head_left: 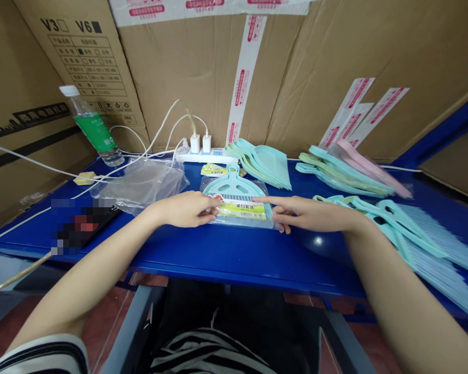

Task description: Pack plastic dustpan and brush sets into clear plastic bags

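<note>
A clear plastic bag (pixel 239 224) lies flat on the blue table in front of me. Inside it are a mint-green dustpan (pixel 234 182) and a row of pale blue bristles. Across the bag's front sits a yellow-green label card (pixel 245 209) with printed characters. My left hand (pixel 189 209) is closed, its fingertips pinching the bag's left edge. At the right edge is my right hand (pixel 304 212), one finger stretched over the label and the others curled against the bag's corner. The undersides of both grips are partly hidden.
More dustpans (pixel 269 161) are stacked behind the bag, beside spare label cards (pixel 218 170). Mixed-colour dustpans (pixel 347 174) and several hand brushes (pixel 425 244) lie right. Left are plastic bags (pixel 144 182), a bottle (pixel 95 130), a phone (pixel 88 226) and cables. A power strip (pixel 214 156) stands behind.
</note>
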`<state>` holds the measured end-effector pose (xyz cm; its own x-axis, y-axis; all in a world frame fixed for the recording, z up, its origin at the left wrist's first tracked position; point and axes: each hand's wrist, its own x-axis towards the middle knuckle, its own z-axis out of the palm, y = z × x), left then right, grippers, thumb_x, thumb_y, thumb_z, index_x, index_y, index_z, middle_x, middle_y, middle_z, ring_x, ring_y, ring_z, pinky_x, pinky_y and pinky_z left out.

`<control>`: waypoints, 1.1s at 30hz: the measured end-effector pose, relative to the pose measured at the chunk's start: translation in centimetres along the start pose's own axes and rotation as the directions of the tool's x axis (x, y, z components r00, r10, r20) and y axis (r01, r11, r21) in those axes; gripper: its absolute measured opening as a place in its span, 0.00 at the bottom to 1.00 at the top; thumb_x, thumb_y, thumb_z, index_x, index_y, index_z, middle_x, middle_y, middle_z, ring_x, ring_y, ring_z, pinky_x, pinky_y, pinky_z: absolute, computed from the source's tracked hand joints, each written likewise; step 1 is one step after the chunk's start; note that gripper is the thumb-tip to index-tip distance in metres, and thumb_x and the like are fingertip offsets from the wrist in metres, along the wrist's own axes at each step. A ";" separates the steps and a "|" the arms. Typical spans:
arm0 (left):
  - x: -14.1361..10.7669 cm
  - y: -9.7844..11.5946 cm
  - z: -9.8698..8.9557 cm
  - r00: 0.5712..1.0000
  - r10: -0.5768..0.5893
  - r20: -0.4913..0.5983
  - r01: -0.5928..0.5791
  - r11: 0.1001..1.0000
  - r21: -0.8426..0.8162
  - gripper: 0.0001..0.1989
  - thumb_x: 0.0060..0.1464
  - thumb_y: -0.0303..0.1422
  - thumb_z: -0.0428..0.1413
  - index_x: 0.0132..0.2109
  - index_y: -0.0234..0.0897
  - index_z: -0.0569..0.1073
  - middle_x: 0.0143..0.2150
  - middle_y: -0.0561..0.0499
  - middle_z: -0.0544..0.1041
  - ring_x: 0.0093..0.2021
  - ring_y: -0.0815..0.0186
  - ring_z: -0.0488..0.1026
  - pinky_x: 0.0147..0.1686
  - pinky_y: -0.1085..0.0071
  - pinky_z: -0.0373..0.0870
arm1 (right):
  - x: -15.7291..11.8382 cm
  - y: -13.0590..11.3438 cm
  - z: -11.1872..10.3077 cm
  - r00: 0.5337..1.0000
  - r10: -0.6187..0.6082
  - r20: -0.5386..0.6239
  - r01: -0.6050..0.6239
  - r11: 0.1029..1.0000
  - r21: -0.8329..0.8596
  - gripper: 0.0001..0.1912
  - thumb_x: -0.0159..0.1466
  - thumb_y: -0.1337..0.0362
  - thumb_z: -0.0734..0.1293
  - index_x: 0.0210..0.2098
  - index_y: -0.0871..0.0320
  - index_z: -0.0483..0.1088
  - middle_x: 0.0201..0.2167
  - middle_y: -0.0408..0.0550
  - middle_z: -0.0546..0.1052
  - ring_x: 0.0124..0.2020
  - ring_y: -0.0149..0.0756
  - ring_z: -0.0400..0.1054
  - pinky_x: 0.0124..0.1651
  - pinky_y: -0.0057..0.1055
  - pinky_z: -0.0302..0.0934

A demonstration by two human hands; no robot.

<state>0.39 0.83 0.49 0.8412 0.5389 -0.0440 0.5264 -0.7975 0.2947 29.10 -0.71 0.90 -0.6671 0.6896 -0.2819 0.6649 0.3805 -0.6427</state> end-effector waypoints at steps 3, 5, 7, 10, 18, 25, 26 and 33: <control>0.0 0.0 0.0 1.000 -0.004 0.005 0.004 1.000 -0.003 0.06 0.58 0.28 0.48 0.35 0.37 0.69 0.25 0.55 0.72 0.23 0.70 0.67 0.28 0.73 0.58 | 0.0 0.0 0.0 1.000 -0.007 0.000 0.007 1.000 -0.004 0.36 0.66 0.57 0.56 0.71 0.58 0.48 0.27 0.46 0.76 0.28 0.36 0.71 0.36 0.35 0.66; -0.1 0.1 0.0 1.000 -0.004 0.004 0.004 1.000 -0.001 0.06 0.58 0.28 0.48 0.35 0.37 0.69 0.24 0.55 0.72 0.23 0.70 0.67 0.28 0.73 0.58 | 0.0 0.0 0.0 1.000 -0.011 0.000 0.011 1.000 -0.007 0.36 0.66 0.57 0.56 0.71 0.59 0.48 0.27 0.46 0.75 0.27 0.36 0.70 0.36 0.34 0.66; -0.1 0.1 0.0 1.000 -0.006 0.003 0.006 1.000 -0.001 0.06 0.58 0.28 0.48 0.35 0.37 0.69 0.24 0.55 0.72 0.22 0.70 0.67 0.27 0.73 0.58 | 0.0 0.0 0.0 1.000 -0.014 -0.003 0.014 1.000 -0.012 0.36 0.66 0.57 0.56 0.71 0.58 0.47 0.27 0.45 0.75 0.27 0.35 0.71 0.35 0.33 0.66; 0.0 0.1 0.0 1.000 -0.017 0.009 0.017 1.000 -0.008 0.06 0.58 0.28 0.48 0.35 0.37 0.69 0.24 0.55 0.72 0.22 0.70 0.67 0.28 0.72 0.58 | 0.0 0.0 0.0 1.000 -0.016 -0.001 0.016 1.000 -0.019 0.35 0.66 0.58 0.55 0.71 0.57 0.47 0.27 0.45 0.75 0.27 0.35 0.71 0.35 0.33 0.66; 0.0 0.0 0.0 1.000 0.006 0.001 -0.006 1.000 -0.018 0.06 0.58 0.27 0.48 0.35 0.36 0.69 0.25 0.55 0.72 0.23 0.70 0.67 0.28 0.73 0.58 | 0.1 0.0 0.1 1.000 -0.009 0.002 0.009 1.000 -0.010 0.36 0.65 0.58 0.56 0.71 0.59 0.48 0.27 0.46 0.76 0.28 0.36 0.71 0.35 0.34 0.65; 0.0 0.1 -0.1 1.000 -0.004 0.011 0.005 1.000 -0.024 0.06 0.58 0.26 0.48 0.34 0.36 0.68 0.25 0.55 0.71 0.23 0.70 0.67 0.28 0.73 0.58 | 0.1 0.1 0.1 1.000 -0.021 -0.012 0.021 1.000 -0.019 0.36 0.66 0.56 0.56 0.71 0.57 0.48 0.27 0.45 0.76 0.28 0.36 0.71 0.35 0.33 0.65; 0.0 0.1 -0.1 1.000 0.000 0.008 0.000 1.000 -0.024 0.06 0.58 0.26 0.48 0.34 0.36 0.68 0.25 0.55 0.71 0.23 0.70 0.67 0.28 0.73 0.58 | 0.1 0.1 0.1 1.000 -0.026 -0.011 0.026 0.999 -0.019 0.35 0.66 0.57 0.56 0.71 0.57 0.48 0.27 0.45 0.76 0.27 0.36 0.71 0.34 0.33 0.65; 0.0 0.0 0.0 1.000 0.017 -0.007 -0.017 1.000 -0.025 0.07 0.58 0.27 0.48 0.34 0.36 0.69 0.24 0.55 0.72 0.23 0.71 0.67 0.27 0.73 0.58 | 0.2 0.2 0.1 0.999 -0.034 -0.004 0.033 0.999 -0.027 0.35 0.66 0.58 0.55 0.71 0.58 0.47 0.27 0.45 0.75 0.27 0.35 0.71 0.34 0.32 0.65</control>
<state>0.36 0.84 0.49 0.8490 0.5274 -0.0320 0.5088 -0.7997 0.3188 29.10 -0.57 0.67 -0.6877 0.6789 -0.2574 0.6511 0.4198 -0.6324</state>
